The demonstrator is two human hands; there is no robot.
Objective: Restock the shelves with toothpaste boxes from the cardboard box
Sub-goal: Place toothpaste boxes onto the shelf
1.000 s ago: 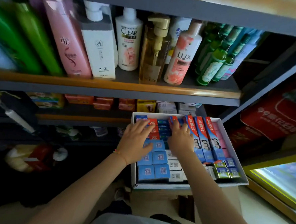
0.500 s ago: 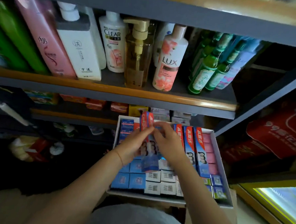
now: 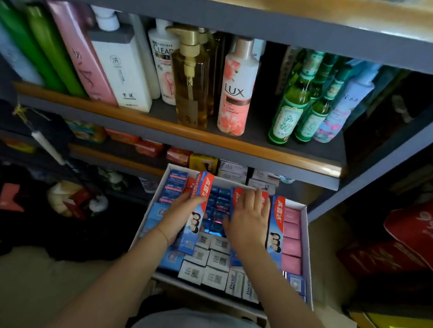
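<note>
Gripping 1 red-and-blue toothpaste box [image 3: 197, 213] with left hand [image 3: 179, 218], fingers curled round its left side, box tilted up on end over left-center of white cardboard box [image 3: 306, 250]. Resting right hand [image 3: 248, 220] palm-down on another red-and-blue toothpaste box [image 3: 236, 203] just right of it, fingers straight and slightly spread, tips at far end; third red-and-blue box [image 3: 276, 223] lying further right beside pink boxes [image 3: 291, 242]. Sitting below shelf [image 3: 187, 134] of shampoo bottles [image 3: 236, 89], carton packed with small blue and white boxes [image 3: 204, 262].
</note>
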